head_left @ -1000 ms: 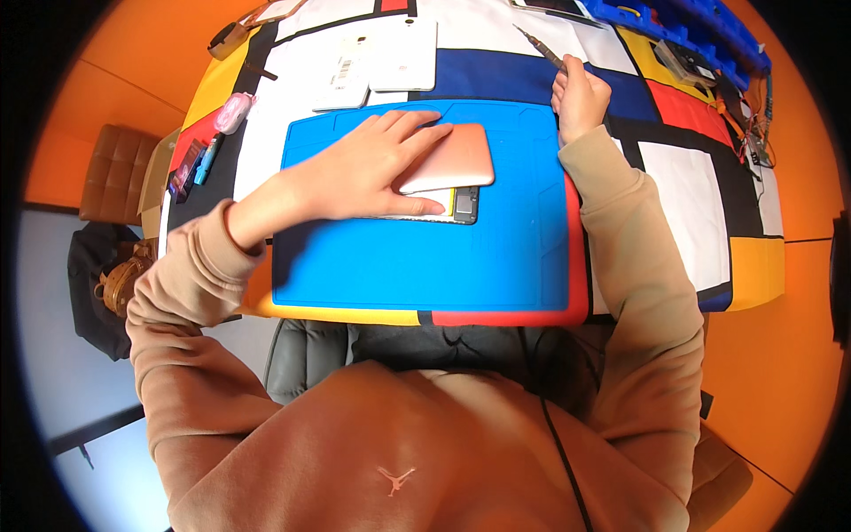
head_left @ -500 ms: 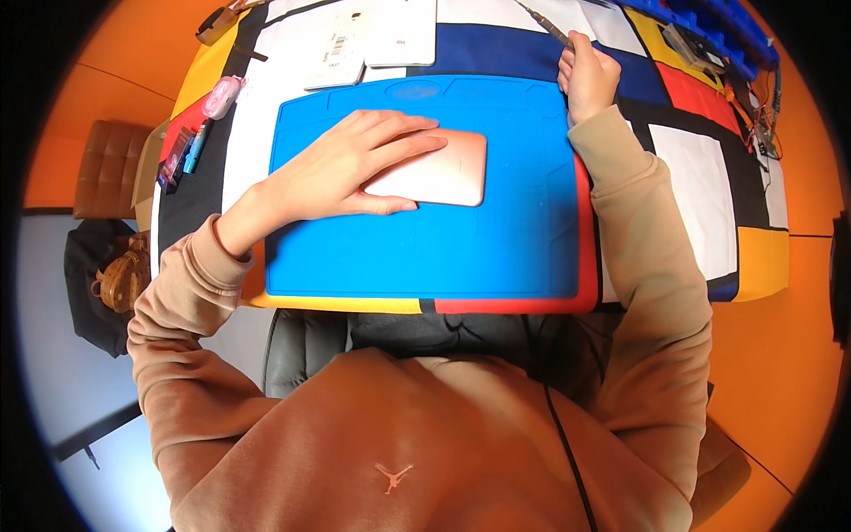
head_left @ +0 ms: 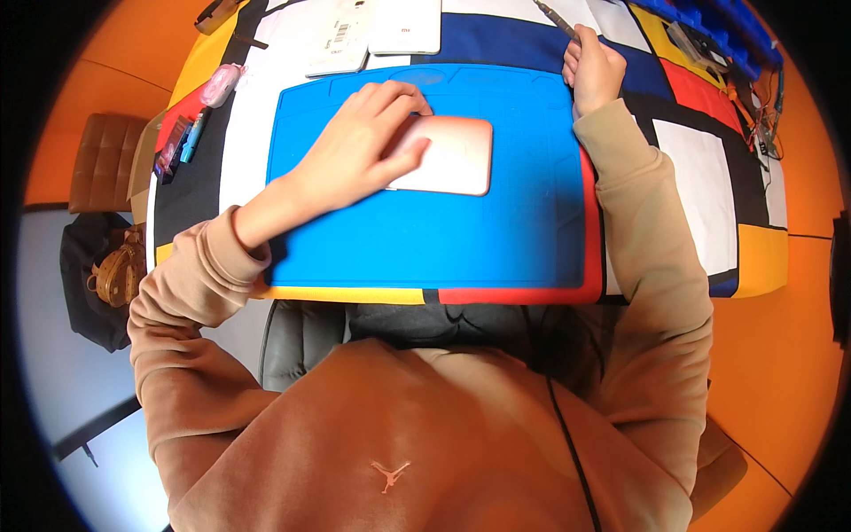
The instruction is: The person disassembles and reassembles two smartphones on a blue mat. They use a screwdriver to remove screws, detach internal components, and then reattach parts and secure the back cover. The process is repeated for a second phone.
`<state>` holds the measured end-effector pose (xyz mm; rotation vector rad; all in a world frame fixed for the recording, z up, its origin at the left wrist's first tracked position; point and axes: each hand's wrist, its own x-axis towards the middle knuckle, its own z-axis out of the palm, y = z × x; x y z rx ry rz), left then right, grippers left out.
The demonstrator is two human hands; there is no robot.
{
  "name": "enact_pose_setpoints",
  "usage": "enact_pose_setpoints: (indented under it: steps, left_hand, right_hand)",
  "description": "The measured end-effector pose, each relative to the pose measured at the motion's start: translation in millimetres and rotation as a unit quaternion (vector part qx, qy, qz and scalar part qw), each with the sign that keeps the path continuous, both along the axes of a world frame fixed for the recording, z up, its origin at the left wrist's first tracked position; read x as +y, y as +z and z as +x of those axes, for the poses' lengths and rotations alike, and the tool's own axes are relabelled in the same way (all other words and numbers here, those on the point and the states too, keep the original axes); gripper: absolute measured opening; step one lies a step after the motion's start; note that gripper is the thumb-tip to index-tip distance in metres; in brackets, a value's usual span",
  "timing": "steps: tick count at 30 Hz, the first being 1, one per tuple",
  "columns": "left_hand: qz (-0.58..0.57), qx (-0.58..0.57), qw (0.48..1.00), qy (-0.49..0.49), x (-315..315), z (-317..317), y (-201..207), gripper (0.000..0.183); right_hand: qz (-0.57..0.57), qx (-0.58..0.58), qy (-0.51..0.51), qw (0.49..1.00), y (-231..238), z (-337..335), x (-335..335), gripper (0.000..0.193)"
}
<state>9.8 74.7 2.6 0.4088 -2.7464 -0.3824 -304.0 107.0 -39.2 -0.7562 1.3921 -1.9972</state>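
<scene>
On the blue mat [head_left: 425, 248] lies a rose-gold smartphone [head_left: 461, 155], its plain back facing up. My left hand [head_left: 368, 133] is over the phone's left end and covers part of it. Its fingers bend near the far edge, while the thumb stands apart from them over the phone's back. Past the mat's far right corner, my right hand [head_left: 596, 69] is closed around a slim dark screwdriver [head_left: 557, 19], whose thin end points away to the far left.
White boxes [head_left: 405, 27] stand beyond the mat. To the left are a pink case [head_left: 222, 86] and a blue pen-like item [head_left: 192, 137]. White paper [head_left: 696, 195] lies on the right, with blue bins [head_left: 709, 27] and tangled wires [head_left: 767, 133] farther back.
My left fingers have gone from flat across the phone to bent, and the thumb has moved from its near edge onto its back. My right hand keeps holding the screwdriver.
</scene>
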Motion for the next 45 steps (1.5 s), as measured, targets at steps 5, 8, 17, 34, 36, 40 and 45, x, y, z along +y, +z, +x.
enact_pose_setpoints:
  steps: [5,8,17,34,36,40,45]
  left_hand:
    - [-0.080,0.011,0.991,0.107,21,-26,-3,0.037]
    - [-0.104,0.046,0.989,0.093,20,-34,-1,0.037]
    - [-0.021,-0.005,0.996,0.081,25,-37,21,0.041]
    - [-0.318,0.018,0.917,-0.240,-131,-230,41,0.026]
    - [-0.311,0.031,0.923,-0.222,-139,-226,30,0.026]
    - [-0.326,0.042,0.941,-0.079,-167,-187,31,0.030]
    - [-0.269,-0.243,0.918,0.163,-209,-101,48,0.065]
  right_hand:
    - [0.007,0.004,-0.003,1.000,6,5,3,0.035]
    - [0.011,-0.001,-0.011,1.000,14,16,6,0.036]
    - [0.034,-0.015,-0.023,0.999,24,27,9,0.036]
    - [-0.011,-0.088,-0.065,0.994,22,13,12,0.041]
    - [0.003,-0.084,-0.060,0.995,22,14,12,0.041]
    - [0.009,-0.080,-0.051,0.995,23,18,14,0.040]
    - [-0.015,-0.075,-0.043,0.996,22,23,11,0.038]
